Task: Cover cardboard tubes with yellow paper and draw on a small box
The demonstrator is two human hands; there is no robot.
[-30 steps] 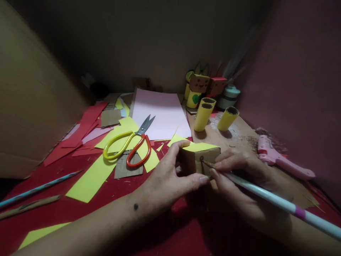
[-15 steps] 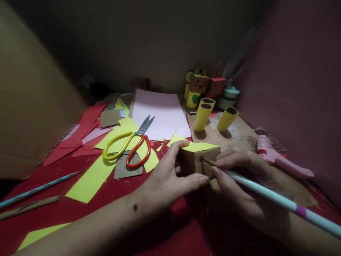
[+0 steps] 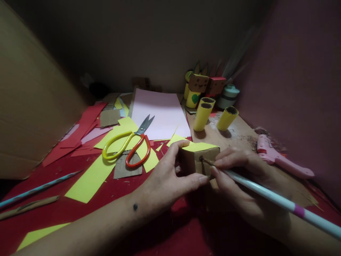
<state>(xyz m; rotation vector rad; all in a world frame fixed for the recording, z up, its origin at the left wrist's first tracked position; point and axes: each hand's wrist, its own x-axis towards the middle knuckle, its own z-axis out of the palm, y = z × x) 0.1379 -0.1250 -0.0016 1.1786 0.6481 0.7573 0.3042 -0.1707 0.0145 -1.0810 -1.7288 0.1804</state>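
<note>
A small cardboard box [image 3: 206, 161] with a yellow top sits between the fingers and thumb of my left hand [image 3: 165, 177]. My right hand [image 3: 245, 181] pinches a long pale blue and white stick [image 3: 269, 195] with a purple band. Its thin brown tip meets the box's front face at a dark round mark. To the left of my left hand, scissors [image 3: 141, 133] with one yellow and one red handle lie spread on yellow paper [image 3: 92, 181].
Pink paper [image 3: 160, 113] lies at the back. Yellow tubes [image 3: 202, 117] and small cardboard figures [image 3: 198, 85] stand back right, near a teal-lidded jar [image 3: 230, 92]. A pink glue gun [image 3: 282, 160] lies right. Red paper strips [image 3: 85, 124] and a twisted blue stick [image 3: 39, 190] are left.
</note>
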